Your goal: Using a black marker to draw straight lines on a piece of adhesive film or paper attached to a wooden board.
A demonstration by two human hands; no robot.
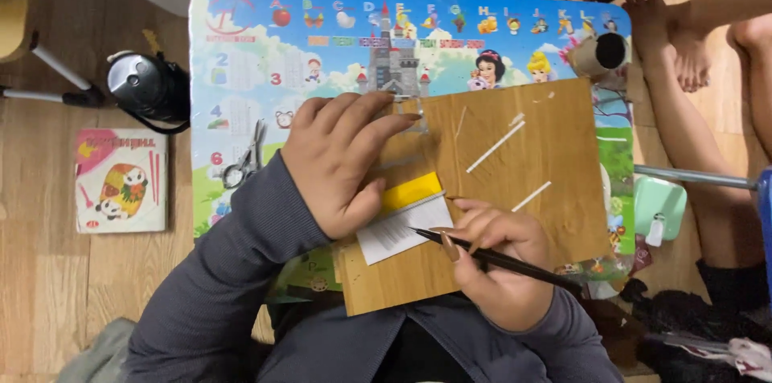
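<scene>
I see my left hand (342, 162) lying palm down, fingers spread and flat, just left of the frame's centre; it presses on a clear ruler (402, 129) whose edge shows past the fingertips, and its heel covers part of a yellow slip (412, 190); nothing is clasped in it, it only bears down. My right hand (498, 266), in the lower middle of the frame, has its fingers closed round a dark pencil (490, 258); the tip points left and touches a white paper piece (398, 230) that lies just under the yellow slip, while the shaft runs out toward the lower right. All of this rests on a brown wooden board (523, 158), tilted a little, filling the centre and right of the frame; three thin white sticks (496, 146) lie on its upper right part, apart from one another. The board sits on a small colourful table (257, 45) printed with letters, numbers and cartoon figures, across the upper half of the frame; a pair of scissors (245, 159) lies on the table just left of my left wrist; a cardboard tube (599, 51) stands at the table's upper right corner. On the wooden floor at the left I see a black round flask (149, 85) and, below it, a small picture booklet (122, 180) with pandas. At the right edge another person's bare legs and feet (683, 45) stretch beside the table, well apart from my hands; both my sleeves are grey.
</scene>
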